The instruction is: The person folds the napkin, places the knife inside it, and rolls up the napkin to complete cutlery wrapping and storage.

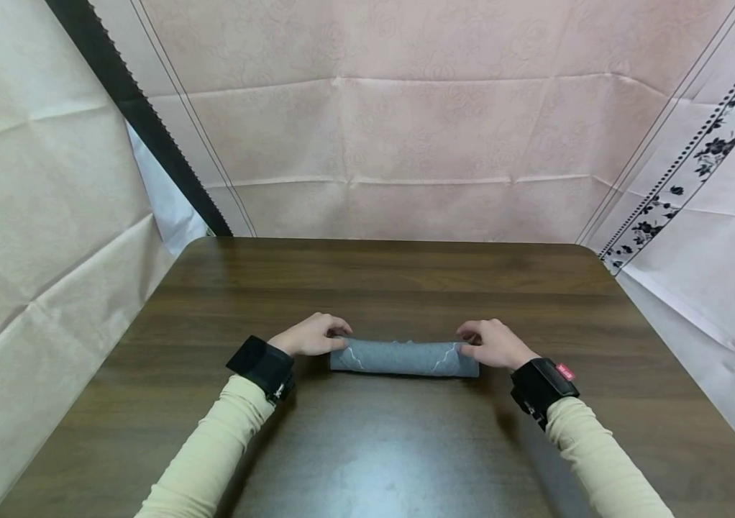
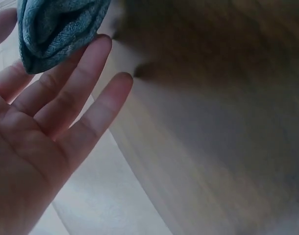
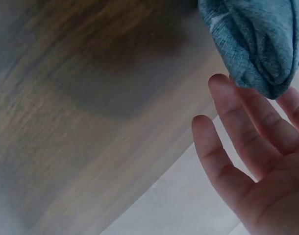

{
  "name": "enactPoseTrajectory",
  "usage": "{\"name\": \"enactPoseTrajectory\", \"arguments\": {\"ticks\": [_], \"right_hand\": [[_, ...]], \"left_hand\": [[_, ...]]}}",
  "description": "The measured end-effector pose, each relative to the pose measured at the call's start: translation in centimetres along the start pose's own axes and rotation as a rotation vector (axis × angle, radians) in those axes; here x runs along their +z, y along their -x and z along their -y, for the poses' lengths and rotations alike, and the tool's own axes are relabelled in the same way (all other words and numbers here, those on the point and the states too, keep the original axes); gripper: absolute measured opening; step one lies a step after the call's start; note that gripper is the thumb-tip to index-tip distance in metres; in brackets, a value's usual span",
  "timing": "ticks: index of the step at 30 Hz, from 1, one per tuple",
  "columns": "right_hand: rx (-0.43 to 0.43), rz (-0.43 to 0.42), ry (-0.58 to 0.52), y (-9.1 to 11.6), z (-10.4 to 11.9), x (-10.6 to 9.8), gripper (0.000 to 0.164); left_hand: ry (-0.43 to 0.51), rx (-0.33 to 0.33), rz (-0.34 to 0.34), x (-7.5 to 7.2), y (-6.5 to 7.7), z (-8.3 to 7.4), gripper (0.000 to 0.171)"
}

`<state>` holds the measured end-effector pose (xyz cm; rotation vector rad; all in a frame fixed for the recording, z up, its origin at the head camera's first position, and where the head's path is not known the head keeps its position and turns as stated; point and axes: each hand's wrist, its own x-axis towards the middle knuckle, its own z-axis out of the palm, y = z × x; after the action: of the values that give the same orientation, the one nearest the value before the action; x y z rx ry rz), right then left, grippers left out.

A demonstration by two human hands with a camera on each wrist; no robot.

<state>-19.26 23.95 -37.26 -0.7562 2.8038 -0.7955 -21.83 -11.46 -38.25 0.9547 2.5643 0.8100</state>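
Observation:
A blue-grey cloth [image 1: 404,358], rolled into a long bundle with thin white lines near its ends, lies crosswise over the wooden table. My left hand [image 1: 313,335] holds its left end, thumb on the near side and fingers behind. At the right end, my right hand [image 1: 494,344] grips it the same way. The left wrist view shows the layered end of the cloth [image 2: 56,36] between thumb and fingers, the outer fingers [image 2: 103,105] extended. In the right wrist view the folded cloth end [image 3: 260,49] rests against the fingertips; the thumb is hidden.
The brown wooden table [image 1: 367,288] has rounded far corners. Pale fabric sheets [image 1: 406,144] hang behind it and on both sides, one with a black band [image 1: 147,122], another with a floral border [image 1: 697,158]. Both wrists wear black straps [image 1: 542,388] over cream sleeves.

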Motion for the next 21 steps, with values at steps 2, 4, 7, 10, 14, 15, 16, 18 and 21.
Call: {"name": "enactPoseTrajectory", "arguments": {"ticks": [2,4,7,10,14,15,16,18,21], "right_hand": [[0.016,0.002,0.001,-0.2,-0.1,0.0,0.030],[0.038,0.006,0.007,-0.4,-0.3,0.0,0.031],[0.056,0.011,0.025,-0.6,-0.5,0.0,0.032],[0.068,-0.001,0.058,-0.9,-0.8,0.2,0.033],[0.096,-0.028,0.104,-1.1,-1.2,0.4,0.039],[0.108,-0.034,0.116,-1.1,-1.3,0.5,0.040],[0.114,-0.042,0.128,-1.1,-1.3,0.5,0.041],[0.116,-0.066,0.167,-1.0,-1.2,0.7,0.043],[0.057,-0.146,0.247,-0.5,-0.6,1.2,0.044]], "left_hand": [[-0.029,0.000,-0.015,0.0,-0.2,0.2,0.029],[-0.063,-0.012,-0.031,0.0,-0.3,0.2,0.029],[-0.107,-0.057,-0.053,0.1,-0.3,0.1,0.030],[-0.147,-0.113,-0.077,0.2,-0.3,-0.1,0.030],[-0.215,-0.179,-0.108,0.4,-0.3,-0.2,0.033],[-0.237,-0.194,-0.115,0.5,-0.3,-0.2,0.034],[-0.261,-0.206,-0.123,0.6,-0.4,-0.2,0.035],[-0.327,-0.224,-0.143,0.9,-0.3,-0.4,0.039],[-0.413,-0.204,-0.175,1.4,0.0,-1.2,0.046]]}}
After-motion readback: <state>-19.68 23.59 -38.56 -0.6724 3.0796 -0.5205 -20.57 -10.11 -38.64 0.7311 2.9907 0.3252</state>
